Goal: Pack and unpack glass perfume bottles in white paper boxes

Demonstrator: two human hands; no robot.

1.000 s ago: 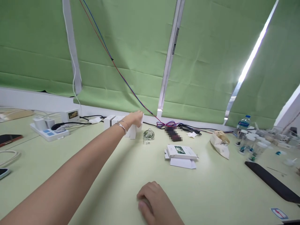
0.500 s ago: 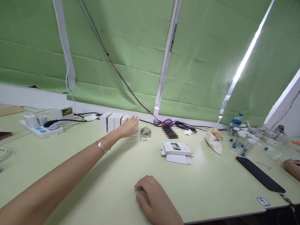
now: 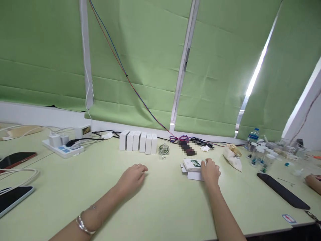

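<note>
My right hand (image 3: 210, 171) reaches forward and closes its fingers on the right end of a small white box with a dark picture (image 3: 193, 164), which lies on a flat white carton piece (image 3: 193, 175). My left hand (image 3: 131, 177) rests palm down on the pale green table (image 3: 160, 204), fingers loosely apart and holding nothing; a ring shows on one finger and a bracelet on the wrist. A row of several upright white boxes (image 3: 138, 142) stands beyond it near the wall. A small round glass bottle (image 3: 163, 149) sits just right of the row.
A white power strip (image 3: 62, 150) with plugs and a small meter are at the back left, two phones (image 3: 15, 158) at the left edge. Tangled cables (image 3: 190, 139), a cloth bag (image 3: 233, 155), several jars, a water bottle (image 3: 252, 136) and a black pad (image 3: 282, 191) lie right. Another person's hand (image 3: 313, 182) shows far right.
My left hand has pulled back from the row of white boxes to the table in front. My right hand has moved forward from the near table edge onto the pictured box.
</note>
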